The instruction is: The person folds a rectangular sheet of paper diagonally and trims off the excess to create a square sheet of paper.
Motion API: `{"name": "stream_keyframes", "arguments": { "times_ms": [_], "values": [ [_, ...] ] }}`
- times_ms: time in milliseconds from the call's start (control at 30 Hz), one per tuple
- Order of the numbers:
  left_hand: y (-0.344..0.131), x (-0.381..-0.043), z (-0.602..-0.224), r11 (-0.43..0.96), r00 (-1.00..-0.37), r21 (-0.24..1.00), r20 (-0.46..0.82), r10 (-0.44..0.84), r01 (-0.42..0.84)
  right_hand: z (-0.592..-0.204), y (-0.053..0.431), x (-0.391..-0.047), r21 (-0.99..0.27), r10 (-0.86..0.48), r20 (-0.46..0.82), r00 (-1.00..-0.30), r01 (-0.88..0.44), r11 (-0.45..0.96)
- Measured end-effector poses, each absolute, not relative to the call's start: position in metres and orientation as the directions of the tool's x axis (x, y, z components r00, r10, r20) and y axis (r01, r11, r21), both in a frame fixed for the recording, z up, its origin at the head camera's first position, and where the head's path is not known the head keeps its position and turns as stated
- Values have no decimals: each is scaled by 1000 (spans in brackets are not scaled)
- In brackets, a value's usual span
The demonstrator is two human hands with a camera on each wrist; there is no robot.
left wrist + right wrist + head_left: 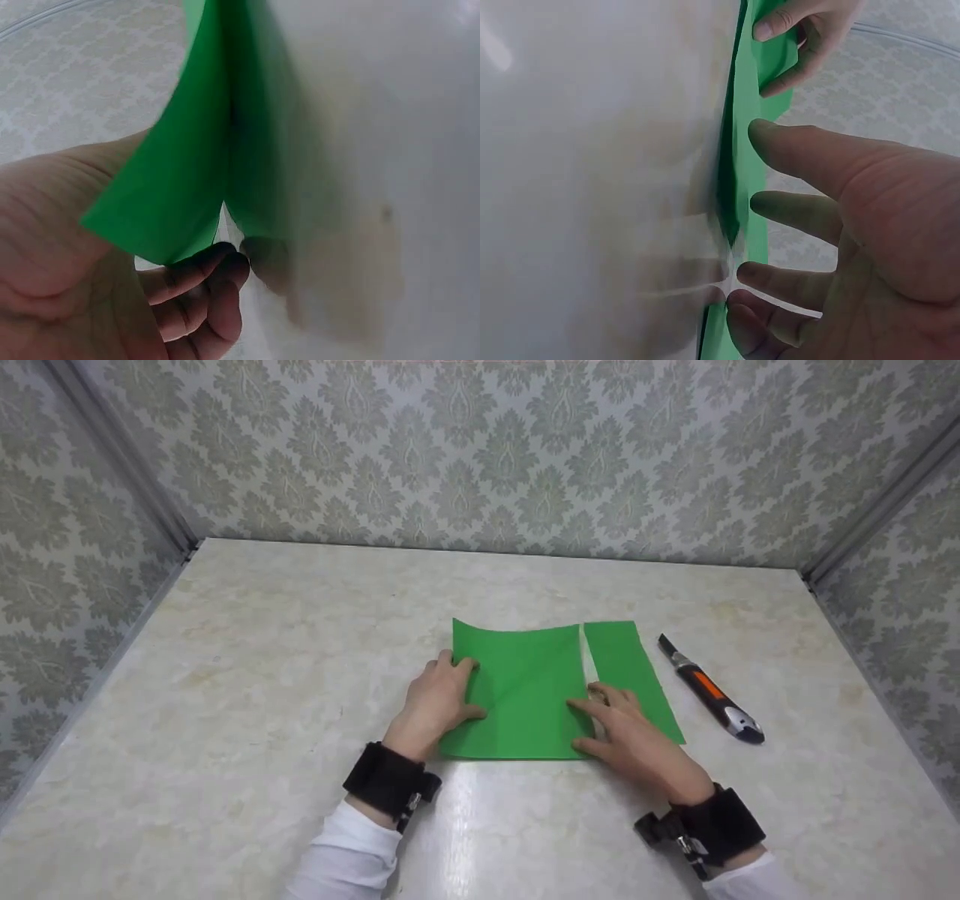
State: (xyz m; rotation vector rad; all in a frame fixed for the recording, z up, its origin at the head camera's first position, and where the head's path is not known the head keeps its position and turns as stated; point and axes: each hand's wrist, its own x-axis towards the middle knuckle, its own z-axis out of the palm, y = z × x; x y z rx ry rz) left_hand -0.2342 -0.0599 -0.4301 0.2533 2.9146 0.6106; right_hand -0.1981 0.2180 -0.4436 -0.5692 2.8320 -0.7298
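Note:
A green paper sheet (525, 690) lies bent on the table, its left side curling upward. My left hand (436, 697) holds that raised side, thumb and forefinger tips on the upper face; in the left wrist view the other fingers (202, 289) curl at the sheet's edge, and the thumb is hidden behind the paper. At the opposite edge, my right hand (630, 727) rests thumb and forefinger tips on the sheet, the fingers (795, 214) spread and fairly straight. A narrower green strip (619, 660) lies just right of the sheet, partly beneath my right hand.
To the right of the strip lies a utility knife (712, 694) with an orange inlay and its tip pointing away. Patterned wall panels (480, 457) stand round the back and sides of the glossy marbled table (262, 660).

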Motion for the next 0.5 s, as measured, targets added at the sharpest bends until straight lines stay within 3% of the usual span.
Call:
{"name": "stream_keyframes", "arguments": {
  "times_ms": [167, 500],
  "values": [
    [-61, -235, -430, 909, -977, 397, -110, 184, 127, -444, 212, -195, -465, -445, 1, -896, -394, 793],
    [-61, -235, -429, 944, -983, 303, -81, 165, 133, -445, 201, -188, -407, -644, -16, -765, -583, 703]
  ]
}}
